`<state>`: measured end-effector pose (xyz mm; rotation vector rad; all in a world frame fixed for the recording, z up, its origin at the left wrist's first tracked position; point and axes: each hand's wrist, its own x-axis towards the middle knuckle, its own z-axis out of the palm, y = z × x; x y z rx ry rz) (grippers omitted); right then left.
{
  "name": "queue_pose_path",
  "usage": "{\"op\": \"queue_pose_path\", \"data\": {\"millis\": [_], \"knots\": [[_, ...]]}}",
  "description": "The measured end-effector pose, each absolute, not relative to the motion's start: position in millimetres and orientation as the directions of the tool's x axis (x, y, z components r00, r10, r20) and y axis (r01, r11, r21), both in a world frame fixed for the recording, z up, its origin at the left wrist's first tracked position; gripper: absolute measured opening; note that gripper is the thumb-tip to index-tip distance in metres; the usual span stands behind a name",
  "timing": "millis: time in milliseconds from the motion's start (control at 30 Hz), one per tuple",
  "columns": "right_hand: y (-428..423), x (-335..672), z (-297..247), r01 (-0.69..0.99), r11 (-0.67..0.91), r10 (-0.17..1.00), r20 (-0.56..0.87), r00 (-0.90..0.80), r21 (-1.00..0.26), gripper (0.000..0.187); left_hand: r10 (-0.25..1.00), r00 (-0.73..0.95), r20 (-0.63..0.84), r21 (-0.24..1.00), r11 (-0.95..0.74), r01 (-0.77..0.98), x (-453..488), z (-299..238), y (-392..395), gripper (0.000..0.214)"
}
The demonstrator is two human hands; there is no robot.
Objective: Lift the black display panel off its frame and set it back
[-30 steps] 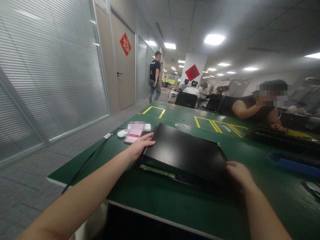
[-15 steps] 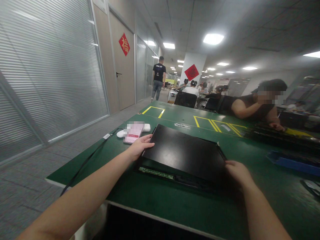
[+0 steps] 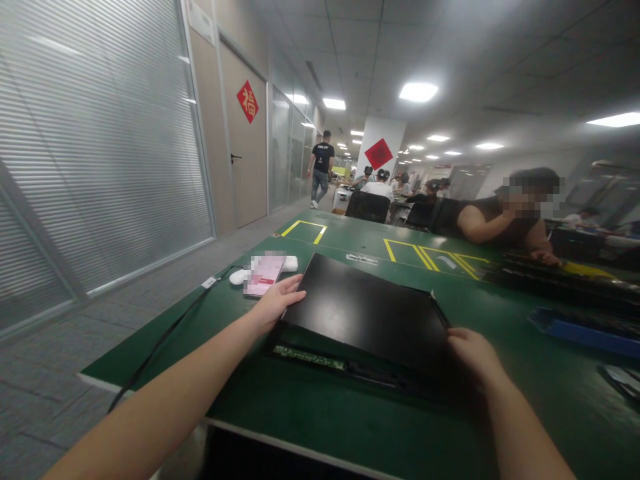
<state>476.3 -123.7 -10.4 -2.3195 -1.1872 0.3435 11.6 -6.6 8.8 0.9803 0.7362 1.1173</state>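
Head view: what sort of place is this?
Probably an open-plan office with workbenches: a green table marked with yellow tape, people seated further back, and blinds behind a glass partition on the left.

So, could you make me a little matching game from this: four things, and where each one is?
1. flat black panel
2. narrow green circuit board
3. thin phone with pink screen
4. red diamond sign, gold character

A. on the pale beige door
B. along the panel's near side
C. held by bare left hand and bare right hand
D. on the green table, beyond the left hand

Pairs: 1-C, 2-B, 3-D, 4-A
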Motion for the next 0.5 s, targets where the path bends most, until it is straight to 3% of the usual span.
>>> {"op": "queue_pose_path", "data": {"millis": [133, 233, 300, 500], "knots": [[-123.8, 473.9, -4.1, 0.683, -0.499, 0.807, 0.002, 0.591, -0.532, 0.035, 0.959, 0.282, 0.044, 0.910, 0.078, -0.408, 14.5, 14.4, -10.8, 0.072], [-123.5, 471.7, -0.9, 0.635, -0.513, 0.780, -0.006, 0.625, -0.578, 0.048, 0.959, 0.273, 0.073, 0.905, 0.052, -0.423, 16.1, 17.9, -14.2, 0.079], [-122.9, 471.1, -1.7, 0.602, -0.514, 0.756, 0.008, 0.655, -0.611, 0.048, 0.955, 0.278, 0.106, 0.904, 0.024, -0.426, 16.8, 20.7, -17.0, 0.082], [-123.7, 472.9, -5.6, 0.394, -0.424, 0.687, -0.007, 0.726, -0.815, 0.040, 0.946, 0.278, 0.163, 0.886, -0.016, -0.464, 15.3, 30.6, -23.9, 0.081]]}}
